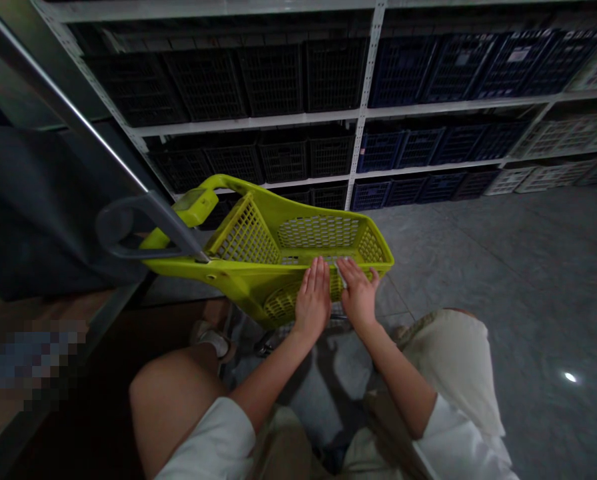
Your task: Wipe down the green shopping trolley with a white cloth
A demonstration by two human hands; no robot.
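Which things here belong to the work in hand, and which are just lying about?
Seemingly in the work:
yellow-green cart
left hand and right hand, both at its near rim
small white item by the right hand, too unclear to name

Just around:
white shelving
black crates
blue crates
pale crates

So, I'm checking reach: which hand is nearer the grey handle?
Left. The left hand, at the cart's near side, is closer to the grey handle; the right hand is farther along.

The cart [251,283] stands before shelves [258,123] of crates [272,80].
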